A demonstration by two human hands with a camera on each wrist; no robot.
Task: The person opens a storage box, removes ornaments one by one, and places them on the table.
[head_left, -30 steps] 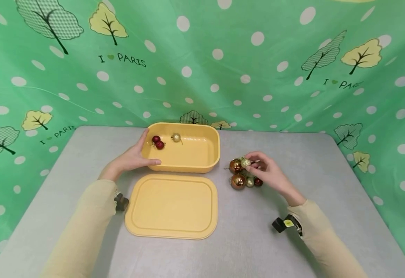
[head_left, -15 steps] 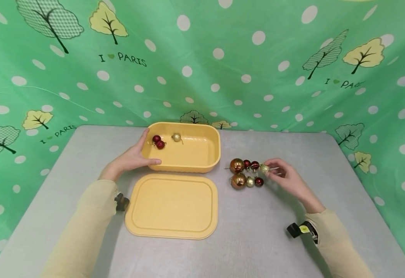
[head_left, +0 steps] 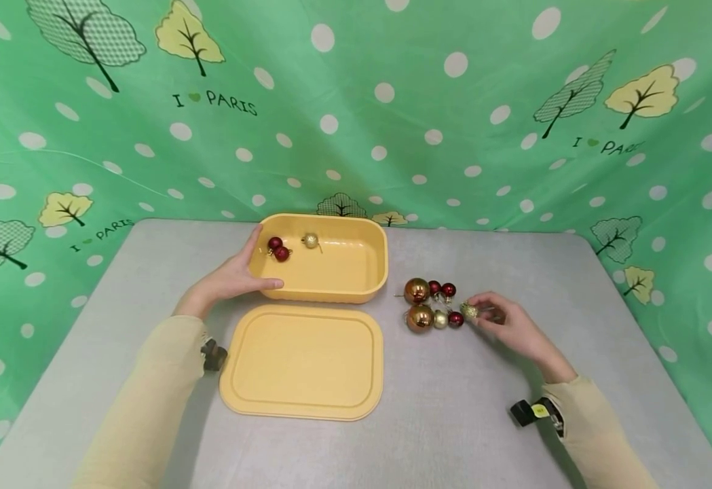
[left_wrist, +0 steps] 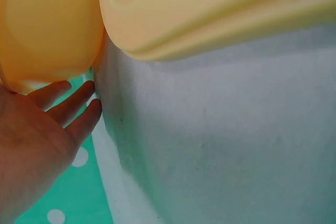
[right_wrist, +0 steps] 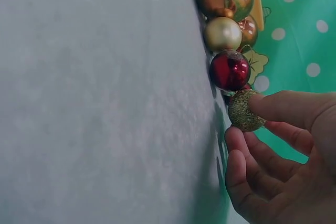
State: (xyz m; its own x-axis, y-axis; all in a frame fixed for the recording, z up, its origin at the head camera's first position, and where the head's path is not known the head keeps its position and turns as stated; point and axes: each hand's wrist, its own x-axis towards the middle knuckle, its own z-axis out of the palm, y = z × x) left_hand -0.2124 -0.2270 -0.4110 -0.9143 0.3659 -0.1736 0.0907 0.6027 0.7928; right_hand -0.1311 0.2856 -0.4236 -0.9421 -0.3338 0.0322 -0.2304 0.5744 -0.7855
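Observation:
In the head view, my left hand (head_left: 230,277) rests against the left end of a yellow plastic box (head_left: 356,297), thumb along its front wall. The left wrist view shows its fingers (left_wrist: 71,103) fairly straight. Inside the box lie two dark red baubles (head_left: 281,253) and a gold bauble (head_left: 311,240). My right hand (head_left: 508,327) pinches a glittery gold bauble (right_wrist: 245,111) between thumb and fingers, low over the table. Just left of it are a red bauble (right_wrist: 230,70), a smooth gold bauble (head_left: 440,319), two large copper baubles (head_left: 419,318) and more small red baubles (head_left: 448,290).
A flat yellow lid (head_left: 301,363) lies in front of the box on the grey table (head_left: 441,428). A green dotted curtain (head_left: 356,102) with tree prints hangs behind the table and along its sides.
My right hand has carried the glittery gold bauble from above the bauble group to its right side, then slightly nearer me and lower. My left hand stays at the box.

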